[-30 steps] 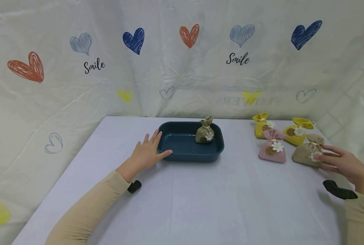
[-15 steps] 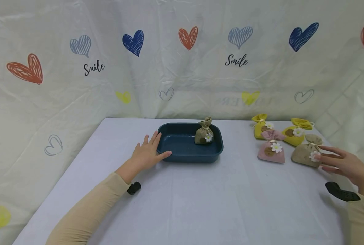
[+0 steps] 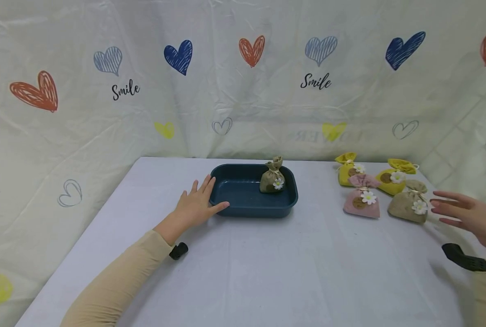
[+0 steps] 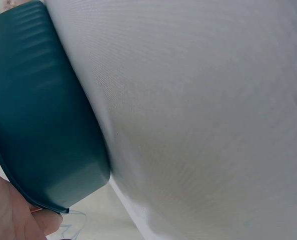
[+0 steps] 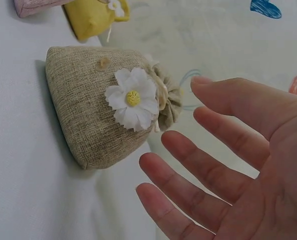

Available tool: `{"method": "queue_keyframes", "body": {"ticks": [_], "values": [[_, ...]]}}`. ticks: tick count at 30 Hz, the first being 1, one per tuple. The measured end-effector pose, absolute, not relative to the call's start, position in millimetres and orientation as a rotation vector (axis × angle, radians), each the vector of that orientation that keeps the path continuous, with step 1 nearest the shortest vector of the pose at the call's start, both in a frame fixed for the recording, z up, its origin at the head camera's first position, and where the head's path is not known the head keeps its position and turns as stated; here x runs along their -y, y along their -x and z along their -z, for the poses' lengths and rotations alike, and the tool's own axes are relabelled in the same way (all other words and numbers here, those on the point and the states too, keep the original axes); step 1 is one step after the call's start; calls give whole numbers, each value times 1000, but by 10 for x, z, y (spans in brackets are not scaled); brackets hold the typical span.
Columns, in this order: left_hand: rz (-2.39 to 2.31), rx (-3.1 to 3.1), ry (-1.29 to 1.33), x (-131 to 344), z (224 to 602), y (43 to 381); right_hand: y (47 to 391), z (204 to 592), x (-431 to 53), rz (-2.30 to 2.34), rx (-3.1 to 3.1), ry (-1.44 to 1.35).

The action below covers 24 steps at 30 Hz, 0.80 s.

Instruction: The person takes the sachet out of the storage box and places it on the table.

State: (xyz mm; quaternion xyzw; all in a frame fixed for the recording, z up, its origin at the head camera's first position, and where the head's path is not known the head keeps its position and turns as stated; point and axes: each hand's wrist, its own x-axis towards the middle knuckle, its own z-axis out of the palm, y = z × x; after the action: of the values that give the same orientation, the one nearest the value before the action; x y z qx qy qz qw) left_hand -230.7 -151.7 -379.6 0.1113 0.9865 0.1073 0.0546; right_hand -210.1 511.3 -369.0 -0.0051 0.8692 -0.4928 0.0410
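Observation:
My left hand rests with spread, straight fingers on the left end of a dark blue rectangular basin. In the left wrist view, fingers lie along the rim of the basin. A small tan drawstring pouch with a white flower sits inside, at the right end. At the far right, my right hand is held just beside another tan pouch, its fingers loosely extended and holding nothing. The right wrist view shows that burlap pouch with its daisy, a gap separating it from the right hand.
Left of the right-hand tan pouch stands a pink pouch. Behind them are two yellow pouches, one on the left and one on the right. A white cloth covers the table; a heart-printed curtain hangs behind.
My right hand has drawn back to the right, off the tan pouch, which stays standing on the table. The left hand has stayed on the basin.

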Motion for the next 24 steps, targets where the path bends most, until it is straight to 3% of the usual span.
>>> {"method": "queue_keyframes", "body": {"ticks": [6,24], "values": [[-323,-3001,-342,1521,3794,2309,2097,3598,-5034,1673,-2610,52],[-327,-2993,-339,1519,3790,2304,2074,3306,-4678,1534,-2764,116]]}}
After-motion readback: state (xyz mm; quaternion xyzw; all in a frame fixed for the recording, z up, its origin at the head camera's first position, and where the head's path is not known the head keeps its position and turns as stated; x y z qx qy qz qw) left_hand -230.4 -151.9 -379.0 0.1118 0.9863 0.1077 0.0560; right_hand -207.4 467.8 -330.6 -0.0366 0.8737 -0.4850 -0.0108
